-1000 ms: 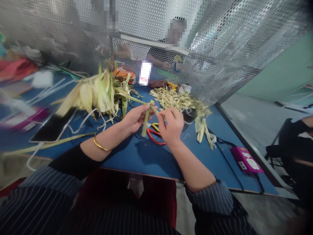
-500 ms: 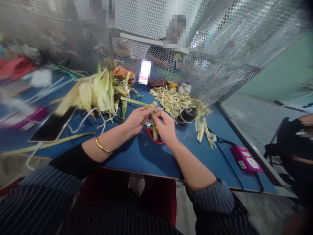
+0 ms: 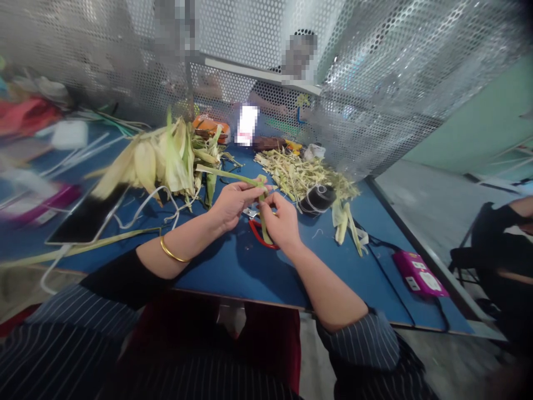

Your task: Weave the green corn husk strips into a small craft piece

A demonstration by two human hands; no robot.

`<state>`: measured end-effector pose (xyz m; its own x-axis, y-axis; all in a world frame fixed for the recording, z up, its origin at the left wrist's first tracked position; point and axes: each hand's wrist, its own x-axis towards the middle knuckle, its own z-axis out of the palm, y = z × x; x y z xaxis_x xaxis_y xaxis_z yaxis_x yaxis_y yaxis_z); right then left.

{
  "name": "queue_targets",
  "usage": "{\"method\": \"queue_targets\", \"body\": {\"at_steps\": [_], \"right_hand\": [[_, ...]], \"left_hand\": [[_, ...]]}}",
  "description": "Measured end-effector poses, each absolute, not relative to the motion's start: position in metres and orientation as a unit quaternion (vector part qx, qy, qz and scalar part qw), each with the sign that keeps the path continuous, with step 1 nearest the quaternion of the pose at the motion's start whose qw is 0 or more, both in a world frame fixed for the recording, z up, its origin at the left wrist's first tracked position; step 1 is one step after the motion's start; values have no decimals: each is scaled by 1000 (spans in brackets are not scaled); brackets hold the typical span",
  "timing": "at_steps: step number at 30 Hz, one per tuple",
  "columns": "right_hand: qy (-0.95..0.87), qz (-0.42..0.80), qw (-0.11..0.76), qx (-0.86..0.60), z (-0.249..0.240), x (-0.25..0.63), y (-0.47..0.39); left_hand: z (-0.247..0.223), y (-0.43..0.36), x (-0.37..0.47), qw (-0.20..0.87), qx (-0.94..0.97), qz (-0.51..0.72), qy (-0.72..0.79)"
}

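Observation:
My left hand pinches a green husk strip, one end of which sticks out to the left. Close beside it, my right hand has its fingers closed on the same strip, whose other part hangs down between the hands. Red-handled scissors lie on the blue table just beneath, partly covered by the hanging strip. To the right of my hands is a spool of black thread. A bunch of pale corn husks rests at the left.
A pile of husk scraps lies behind my hands. At the left are a tablet and white cable; at the right, a magenta packet. A perforated screen stands behind, with a person beyond it. Another person sits far right.
The strip's left end has shifted slightly left and its hanging part tilts a little more to the right. Both hands have moved only slightly.

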<state>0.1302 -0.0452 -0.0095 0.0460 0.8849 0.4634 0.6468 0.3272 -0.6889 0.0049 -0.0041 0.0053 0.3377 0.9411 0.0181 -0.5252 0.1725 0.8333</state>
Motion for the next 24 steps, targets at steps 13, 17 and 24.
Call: {"method": "queue_targets", "body": {"at_steps": [13, 17, 24], "right_hand": [[-715, 141, 470, -498, -11, 125, -44], [-703, 121, 465, -525, -6, 128, -48], [-631, 164, 534, -538, -2, 140, -40]], "left_hand": [[-4, 1, 6, 689, 405, 540, 263], [-1, 1, 3, 670, 428, 545, 266], [2, 1, -4, 645, 480, 515, 297]]}}
